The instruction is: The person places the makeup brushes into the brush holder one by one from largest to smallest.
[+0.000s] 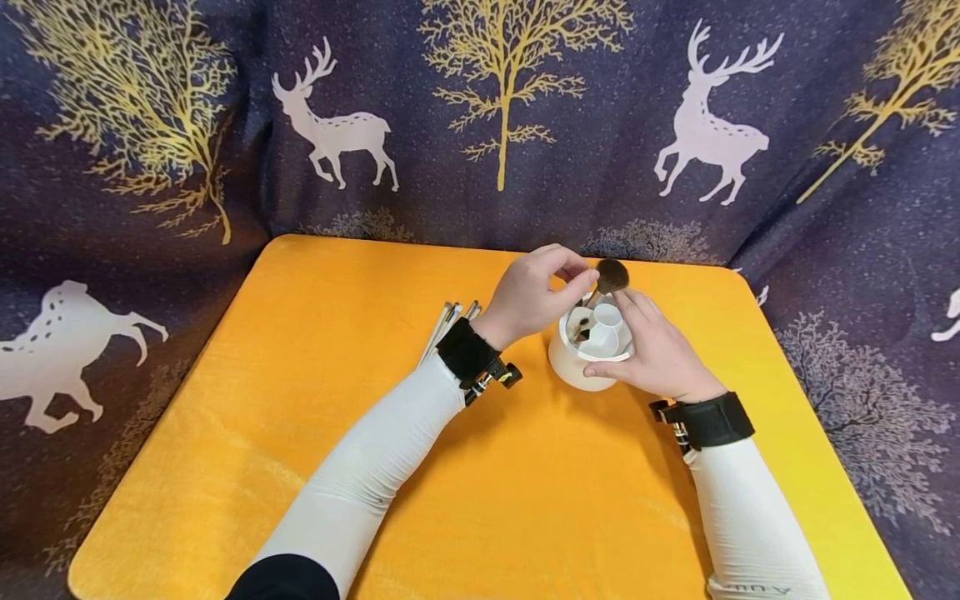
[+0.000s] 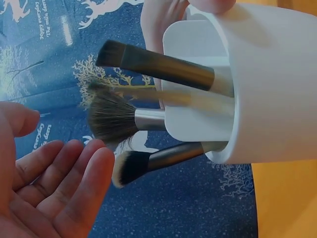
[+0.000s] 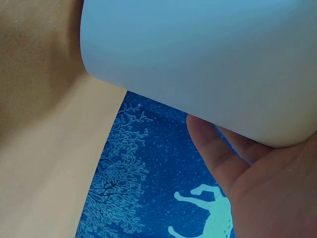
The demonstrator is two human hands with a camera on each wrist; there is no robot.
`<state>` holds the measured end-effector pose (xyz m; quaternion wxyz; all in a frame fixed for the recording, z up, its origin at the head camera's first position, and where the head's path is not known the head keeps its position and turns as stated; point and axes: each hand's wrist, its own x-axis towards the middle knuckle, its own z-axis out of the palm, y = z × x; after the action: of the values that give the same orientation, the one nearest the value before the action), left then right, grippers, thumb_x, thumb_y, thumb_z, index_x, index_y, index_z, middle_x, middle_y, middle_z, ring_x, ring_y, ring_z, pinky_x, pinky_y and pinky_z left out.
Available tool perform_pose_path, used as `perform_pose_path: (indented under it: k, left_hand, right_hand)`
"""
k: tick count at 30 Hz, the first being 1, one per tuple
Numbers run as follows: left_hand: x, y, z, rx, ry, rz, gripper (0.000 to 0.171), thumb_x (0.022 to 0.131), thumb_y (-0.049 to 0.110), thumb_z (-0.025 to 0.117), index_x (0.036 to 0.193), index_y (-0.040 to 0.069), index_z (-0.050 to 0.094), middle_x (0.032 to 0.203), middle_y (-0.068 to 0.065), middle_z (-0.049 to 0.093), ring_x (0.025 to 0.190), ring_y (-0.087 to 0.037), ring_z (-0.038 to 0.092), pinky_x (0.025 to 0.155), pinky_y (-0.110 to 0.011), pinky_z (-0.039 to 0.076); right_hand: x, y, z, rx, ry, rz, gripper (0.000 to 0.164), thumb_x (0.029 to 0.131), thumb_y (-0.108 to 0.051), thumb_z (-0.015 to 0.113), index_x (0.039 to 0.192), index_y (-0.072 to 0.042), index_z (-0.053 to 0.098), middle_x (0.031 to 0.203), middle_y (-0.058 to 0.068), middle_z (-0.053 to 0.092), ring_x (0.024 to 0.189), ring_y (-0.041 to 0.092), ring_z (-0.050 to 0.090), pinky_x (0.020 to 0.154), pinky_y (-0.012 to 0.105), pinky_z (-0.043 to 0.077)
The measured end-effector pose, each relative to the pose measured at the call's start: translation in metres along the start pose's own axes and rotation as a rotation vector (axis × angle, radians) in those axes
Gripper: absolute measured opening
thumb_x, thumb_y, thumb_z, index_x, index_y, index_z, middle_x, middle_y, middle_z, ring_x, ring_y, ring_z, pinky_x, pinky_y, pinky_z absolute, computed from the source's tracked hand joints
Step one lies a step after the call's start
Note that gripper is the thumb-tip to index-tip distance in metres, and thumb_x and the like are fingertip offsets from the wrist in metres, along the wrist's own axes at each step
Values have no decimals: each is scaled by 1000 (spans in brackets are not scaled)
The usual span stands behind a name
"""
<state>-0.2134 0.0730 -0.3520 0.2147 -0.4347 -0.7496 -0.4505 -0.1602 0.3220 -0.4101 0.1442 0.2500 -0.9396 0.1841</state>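
Smoothly rounded, the white cup (image 2: 277,89) holds brushes (image 2: 113,119).

Indoor nook: deer-print curtain (image 1: 442,204), table (image 1: 525,500)

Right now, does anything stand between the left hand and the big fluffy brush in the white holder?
Nothing visible does. The left hand is close beside the fluffy brush; the right hand grips the white holder on the brush's other side.

Orange table (image 1: 525,508), white brush holder (image 1: 576,372) standing on it, slim brushes (image 1: 441,325) to its left
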Motion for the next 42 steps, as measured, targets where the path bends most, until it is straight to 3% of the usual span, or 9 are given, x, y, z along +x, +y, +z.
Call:
perform_pose_path:
  k: [8, 17, 25, 42]
  left_hand:
    - [-7, -9, -8, 14, 16, -31, 18, 98, 32, 59, 102, 17, 69, 92, 9, 63, 88, 0, 56, 76, -20, 45]
    - [-22, -22, -27, 42, -11, -176, 22, 98, 40, 57, 103, 21, 68, 95, 13, 61, 88, 0, 54, 71, -25, 47]
    - [-39, -37, -44, 100, -9, -240, 23, 98, 42, 57, 103, 22, 66, 95, 14, 60, 88, 0, 54, 69, -26, 45]
    - [-67, -55, -67, 122, 39, -288, 21, 98, 39, 59, 107, 21, 67, 95, 13, 61, 89, -1, 54, 73, -26, 46]
  right_hand:
    - [0, 0, 0, 9, -3, 2, 123, 58, -77, 77, 156, -23, 24, 155, 3, 30, 135, 25, 34, 101, 52, 38]
    - [-1, 0, -1, 0, -9, 3, 124, 59, -77, 77, 155, -19, 25, 154, 7, 31, 134, 27, 34, 102, 53, 37]
    - [-1, 0, -1, -6, -16, 16, 126, 58, -78, 76, 156, -17, 25, 154, 9, 31, 133, 29, 35, 101, 53, 38]
    - [-2, -3, -3, -20, -18, -4, 121, 60, -77, 76, 155, -21, 26, 152, 8, 34, 131, 28, 37, 97, 54, 41]
